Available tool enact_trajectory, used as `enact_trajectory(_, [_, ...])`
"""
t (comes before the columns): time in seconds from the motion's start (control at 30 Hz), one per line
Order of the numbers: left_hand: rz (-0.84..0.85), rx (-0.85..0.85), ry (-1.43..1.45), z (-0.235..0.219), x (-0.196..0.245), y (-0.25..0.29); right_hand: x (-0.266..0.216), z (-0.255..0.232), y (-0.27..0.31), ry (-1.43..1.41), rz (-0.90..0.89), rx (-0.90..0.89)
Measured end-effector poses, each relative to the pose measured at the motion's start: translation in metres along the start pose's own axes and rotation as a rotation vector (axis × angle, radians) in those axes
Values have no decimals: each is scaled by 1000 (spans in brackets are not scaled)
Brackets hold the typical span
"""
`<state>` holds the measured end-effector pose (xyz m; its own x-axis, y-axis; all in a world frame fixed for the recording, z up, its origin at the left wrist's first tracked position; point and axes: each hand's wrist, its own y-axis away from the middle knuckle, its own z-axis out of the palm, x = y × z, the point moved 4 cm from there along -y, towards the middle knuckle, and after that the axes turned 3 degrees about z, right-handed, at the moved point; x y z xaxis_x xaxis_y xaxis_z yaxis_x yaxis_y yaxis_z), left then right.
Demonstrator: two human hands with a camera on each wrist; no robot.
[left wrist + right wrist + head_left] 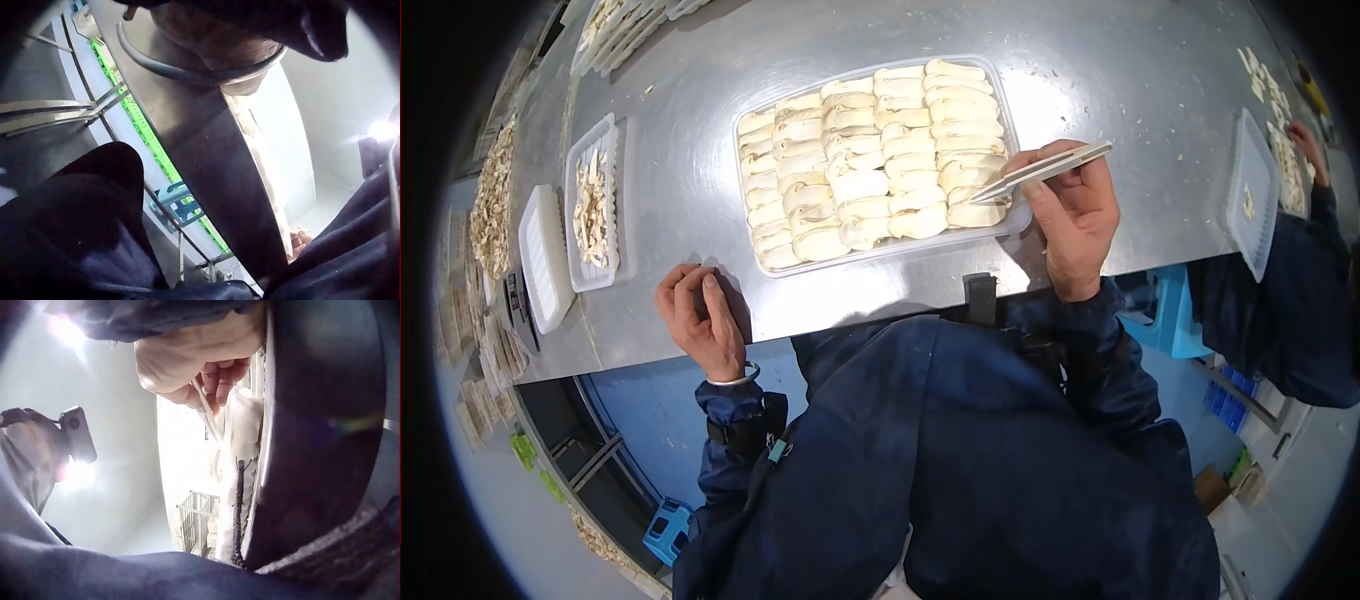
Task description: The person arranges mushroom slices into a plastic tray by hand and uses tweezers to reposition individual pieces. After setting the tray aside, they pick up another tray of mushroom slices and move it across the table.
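Note:
A clear plastic tray (998,84) lies on the metal table, packed with rows of pale mushroom slices (860,185). My right hand (1080,218) pinches a pair of tweezers (1055,167) over the tray's right front corner. Their tips reach the slices in the rightmost row. In the right wrist view, thumb and fingers close around the tweezers (206,403). Left of the tray, my left hand (708,318) rests at the table's front edge, loosely curled and holding nothing. A metal bangle (200,78) circles that wrist; the left fingers are hidden in the left wrist view.
A white tray of small mushroom pieces (592,205) stands at left beside another white tray (546,260). Stacked trays (625,35) sit at the back left. On the right, another person's hand (1308,150) is near a white tray (1253,195). A blue stool (1175,325) stands below.

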<state>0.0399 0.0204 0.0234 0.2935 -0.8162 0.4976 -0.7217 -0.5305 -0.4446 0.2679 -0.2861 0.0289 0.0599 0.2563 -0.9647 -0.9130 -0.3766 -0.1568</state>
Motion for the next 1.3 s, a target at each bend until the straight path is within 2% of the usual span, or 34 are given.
enact_trajectory(1.23, [7, 14, 10, -1, 6, -1, -6, 2, 4, 3, -21, 34])
enact_trajectory(1.3, [8, 14, 15, -1, 7, -3, -16, 3, 3, 75, -96, 36])
